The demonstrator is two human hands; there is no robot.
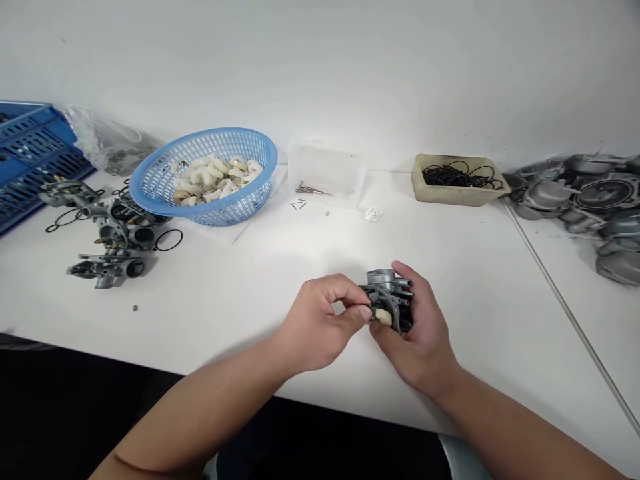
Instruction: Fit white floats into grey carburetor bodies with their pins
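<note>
My right hand (420, 340) grips a grey metal carburetor body (389, 293) just above the white table (475, 267), near its front edge. A cream plastic float (383, 317) sits on the carburetor's near side. My left hand (320, 327) is closed in a pinch, its fingertips on the float. Both forearms reach in from the bottom of the view.
A blue basket (150, 183) of cream floats stands at the back left, with several carburetors (113, 233) and black O-rings beside it and a blue crate (30, 153) further left. A clear tray (325, 173) with pins, a beige tray (457, 193) of O-rings and grey metal covers (580, 200) lie behind and right.
</note>
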